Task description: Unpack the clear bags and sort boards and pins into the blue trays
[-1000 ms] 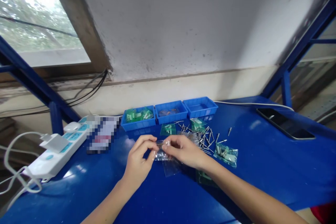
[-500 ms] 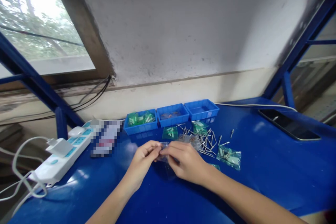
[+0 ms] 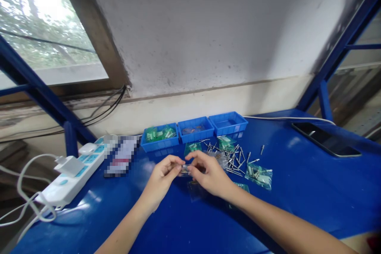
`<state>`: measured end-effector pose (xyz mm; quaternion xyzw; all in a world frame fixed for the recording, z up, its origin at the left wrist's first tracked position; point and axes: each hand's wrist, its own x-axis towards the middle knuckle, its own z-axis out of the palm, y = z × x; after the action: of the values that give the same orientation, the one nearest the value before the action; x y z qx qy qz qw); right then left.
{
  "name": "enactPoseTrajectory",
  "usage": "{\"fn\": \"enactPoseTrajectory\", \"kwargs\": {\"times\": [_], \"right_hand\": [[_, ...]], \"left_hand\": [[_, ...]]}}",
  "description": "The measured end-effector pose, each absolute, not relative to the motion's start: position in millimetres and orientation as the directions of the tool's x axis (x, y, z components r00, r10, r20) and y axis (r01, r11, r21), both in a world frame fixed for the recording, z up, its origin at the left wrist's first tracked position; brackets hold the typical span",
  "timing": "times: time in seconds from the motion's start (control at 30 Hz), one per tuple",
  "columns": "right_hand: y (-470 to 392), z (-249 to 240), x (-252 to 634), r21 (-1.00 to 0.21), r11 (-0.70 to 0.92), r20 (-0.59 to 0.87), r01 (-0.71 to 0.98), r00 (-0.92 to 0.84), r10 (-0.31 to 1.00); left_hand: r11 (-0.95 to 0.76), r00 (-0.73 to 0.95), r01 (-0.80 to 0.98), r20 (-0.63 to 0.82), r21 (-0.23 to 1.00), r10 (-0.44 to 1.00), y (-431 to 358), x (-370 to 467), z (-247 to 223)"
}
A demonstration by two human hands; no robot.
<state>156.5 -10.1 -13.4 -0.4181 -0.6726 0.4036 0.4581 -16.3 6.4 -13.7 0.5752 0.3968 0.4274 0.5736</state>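
Note:
A small clear plastic bag [image 3: 185,170] with little brownish pieces in it is held between my two hands above the table. My left hand [image 3: 162,176] pinches its left end between thumb and fingers. At the right end, the thumb and fingers of my right hand [image 3: 210,174] close on the bag, partly hiding it. Another clear bag [image 3: 196,191] lies below my right hand. Just beyond that hand is a loose pile of metal pins resembling pop rivets [image 3: 236,160], beside a clear bag [image 3: 220,158]. Green bags [image 3: 259,176] with pale pieces lie around the pile.
Three blue bins stand along the wall: the left bin [image 3: 159,145] holds green bags, the middle bin [image 3: 196,137] clear bags, the right bin [image 3: 228,129] nothing visible. A power strip [image 3: 64,190] with cables and a blurred flat item [image 3: 121,156] are left; a phone [image 3: 326,139] lies right.
My right hand's fingers have lifted and opened somewhat, showing more of the held bag, which now looks more compact. The clear bag beneath that hand is more visible.

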Motion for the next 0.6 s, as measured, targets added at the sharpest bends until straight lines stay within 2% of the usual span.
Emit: {"fn": "enactPoseTrajectory", "kwargs": {"times": [0.17,0.37,0.47,0.6], "right_hand": [[-6.2,-11.6,160.7,-0.947,0.305,0.286,0.102,-0.164,0.944],[-10.1,-6.1,162.3,-0.952,0.293,0.276,0.085,-0.169,0.946],[-10.0,-4.7,161.3,-0.977,0.212,0.203,0.023,-0.197,0.959],[-7.8,-4.9,157.8,-0.999,0.025,0.019,0.021,-0.268,0.963]], "left_hand": [[0.084,0.467,-0.122,-0.017,0.989,0.884,3.7,-18.0,-7.7],[0.024,0.364,-0.032,-0.010,0.999,0.931,4.7,-12.8,-8.4],[-0.044,0.294,-0.004,0.043,0.999,0.955,6.5,-12.2,-11.1],[-0.196,0.272,0.097,0.163,0.976,0.948,6.1,-14.8,-13.0]]}}
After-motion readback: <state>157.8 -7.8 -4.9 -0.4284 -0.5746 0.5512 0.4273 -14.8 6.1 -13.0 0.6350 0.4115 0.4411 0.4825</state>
